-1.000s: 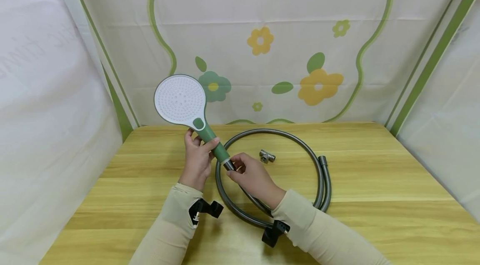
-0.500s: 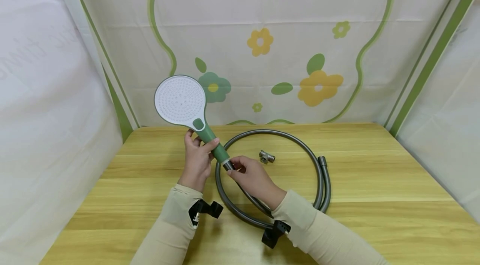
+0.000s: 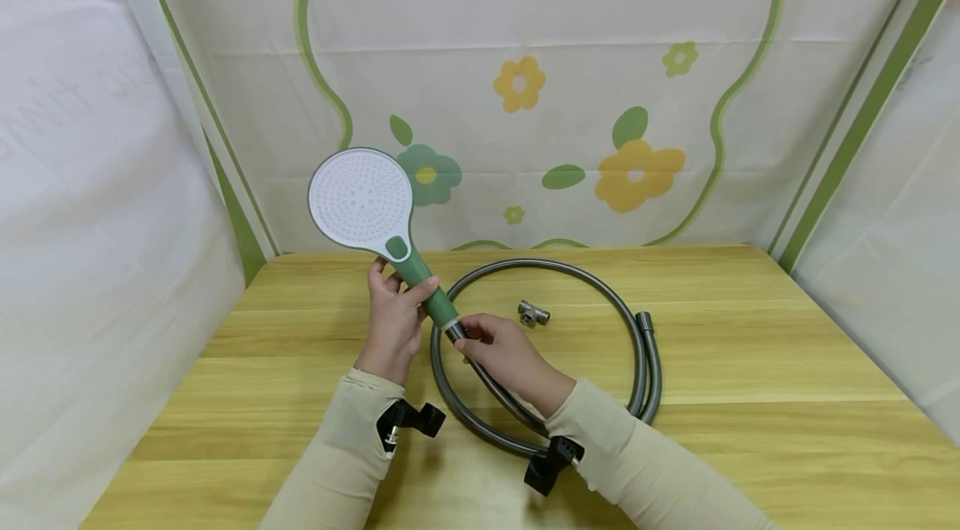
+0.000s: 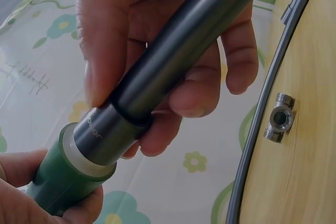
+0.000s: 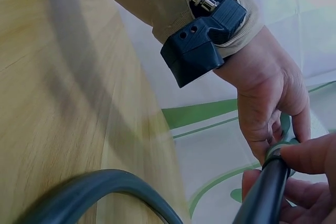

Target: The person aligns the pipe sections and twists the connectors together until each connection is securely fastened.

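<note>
A shower head (image 3: 360,198) with a white round face and green handle (image 3: 422,280) is held up at a tilt above the table. My left hand (image 3: 395,322) grips that handle, thumb across its front. With thumb and fingers, my right hand (image 3: 506,351) pinches the dark metal connector (image 4: 107,135) on the end of a grey shower hose (image 3: 534,263). In the left wrist view the connector sits against the pale ring (image 4: 86,161) at the handle's bottom end, in line with it. The hose runs from there under my right wrist.
Inside the hose's loop on the wooden table (image 3: 750,347) lies a small metal tee fitting (image 3: 533,313). The hose's other end (image 3: 645,322) lies at the loop's right side. Flower-printed cloth (image 3: 525,5) stands behind the table.
My right fingers have shifted slightly around the connector, and more of the hose shows below them. The shower head and my left hand have stayed in place.
</note>
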Demonstrator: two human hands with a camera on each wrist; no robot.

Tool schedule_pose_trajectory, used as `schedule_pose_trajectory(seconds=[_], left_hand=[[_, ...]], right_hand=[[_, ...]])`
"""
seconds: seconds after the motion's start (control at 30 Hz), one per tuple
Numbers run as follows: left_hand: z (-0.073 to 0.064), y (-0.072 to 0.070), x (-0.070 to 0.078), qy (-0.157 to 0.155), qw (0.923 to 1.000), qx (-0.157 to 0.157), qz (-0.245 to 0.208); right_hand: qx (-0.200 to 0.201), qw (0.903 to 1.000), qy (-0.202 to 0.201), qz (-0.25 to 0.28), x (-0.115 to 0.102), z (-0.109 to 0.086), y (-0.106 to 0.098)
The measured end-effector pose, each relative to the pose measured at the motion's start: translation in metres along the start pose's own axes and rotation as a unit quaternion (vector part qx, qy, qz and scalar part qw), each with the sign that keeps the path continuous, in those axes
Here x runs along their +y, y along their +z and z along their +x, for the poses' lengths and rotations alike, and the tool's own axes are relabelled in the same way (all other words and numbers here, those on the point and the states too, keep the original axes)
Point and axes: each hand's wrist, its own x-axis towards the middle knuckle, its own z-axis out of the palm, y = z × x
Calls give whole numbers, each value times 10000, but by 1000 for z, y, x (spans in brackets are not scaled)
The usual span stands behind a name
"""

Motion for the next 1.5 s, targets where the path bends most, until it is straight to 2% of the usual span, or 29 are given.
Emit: schedule_pose_trajectory(seconds=[0.17,0.53,1.07,1.5], left_hand=[[1,0,-1,20,10000,27,32],[2,-1,-3,-6,10000,13,83],[3,-1,-4,-34,9999,2,96],[3,0,-4,-85,9999,63,94]], right_hand=[[-124,9994,162,266,2,2,-1],[-673,9945,370,717,9,6,-8],[-1005,9902,715,653,6,9,-13],[-996,9898,857,546,6,12,-13]])
